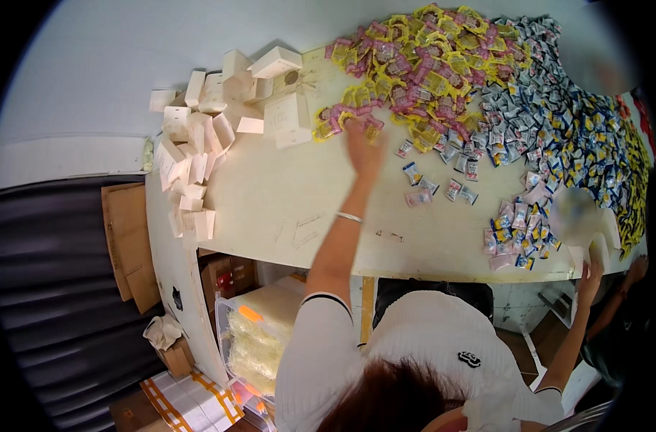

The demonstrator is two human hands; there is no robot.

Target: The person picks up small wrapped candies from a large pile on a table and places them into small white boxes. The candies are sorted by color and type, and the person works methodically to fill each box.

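My left hand (366, 148) reaches over the table, its fingers on a small cluster of pink and yellow wrapped packets (328, 125). It is blurred, so whether it grips one is unclear. Further back is a large heap of similar pink and yellow packets (436, 59). At the table's front right, my right hand (592, 272) holds a white paper box (599, 252), which appears tilted. A mixed pile of pink, blue and yellow wrapped sweets (517, 227) lies left of that box. Several loose sachets (455, 189) are spread between my two hands.
White paper boxes (198, 140) are stacked loosely at the table's left end. Silver-wrapped (517, 108) and blue-and-yellow sweets (587, 146) bank up at right. Another person's hand (638, 267) is at far right. A clear bin of pale shredded filler (258, 335) stands below the front edge.
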